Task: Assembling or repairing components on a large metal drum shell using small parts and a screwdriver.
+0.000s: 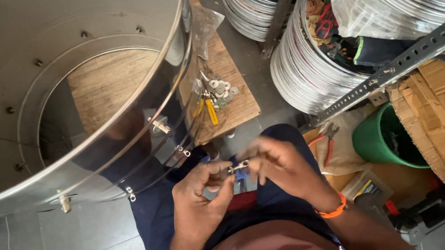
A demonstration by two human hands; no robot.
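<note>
Your left hand (201,196) pinches bolt (239,166) | right hand (278,163) pinches its other end | both over lap, beside drum (51,80)

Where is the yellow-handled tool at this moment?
In the head view, the yellow-handled tool lies on the wooden board, beside the pile of washers and right of the steel drum, above both hands.

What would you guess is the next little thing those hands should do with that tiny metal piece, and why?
Probably carry the small metal fastener toward the big steel drum. The left hand and right hand pinch it between them at the fingertips, apart from the drum, whose wall already carries similar studs and clips, and a row of holes shows inside it.
</note>
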